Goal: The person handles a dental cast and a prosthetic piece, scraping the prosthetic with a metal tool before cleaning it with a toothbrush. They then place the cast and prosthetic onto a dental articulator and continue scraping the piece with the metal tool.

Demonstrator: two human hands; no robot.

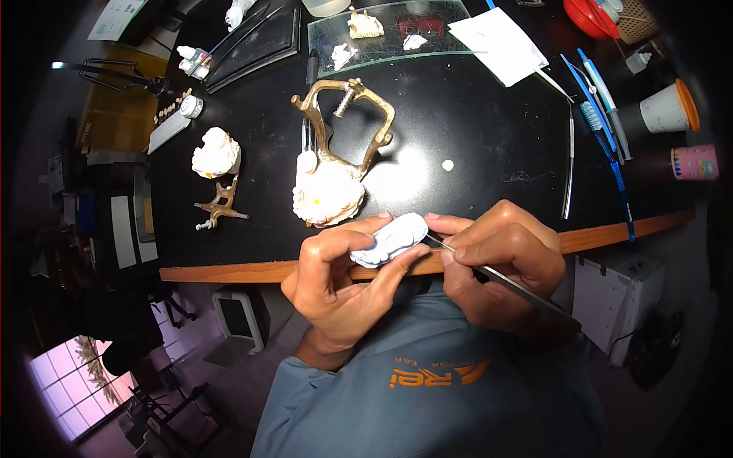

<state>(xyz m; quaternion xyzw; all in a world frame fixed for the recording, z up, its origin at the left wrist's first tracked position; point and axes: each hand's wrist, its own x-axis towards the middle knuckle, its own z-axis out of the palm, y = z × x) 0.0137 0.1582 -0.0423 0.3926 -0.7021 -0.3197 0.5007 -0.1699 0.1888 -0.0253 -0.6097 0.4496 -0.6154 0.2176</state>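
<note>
My left hand (343, 282) is closed around a white plaster dental piece (391, 241), held at the table's front edge. In my right hand (508, 263) is a thin metal hand tool (527, 295), its tip at the right end of the white piece. Behind my left hand a white plaster cast (328, 195) lies on the black table, joined to a brass-coloured articulator frame (385, 114). Farther left is another plaster cast (216, 155) with a small brass-coloured bracket (221, 202).
A glass plate (385, 34) with small cast pieces lies at the back, beside white paper (500, 46). On the right are a metal rod (569, 168), blue brushes (593, 114), an orange-rimmed cup (664, 108) and a pink cup (695, 162). A wooden edge (221, 272) borders the table.
</note>
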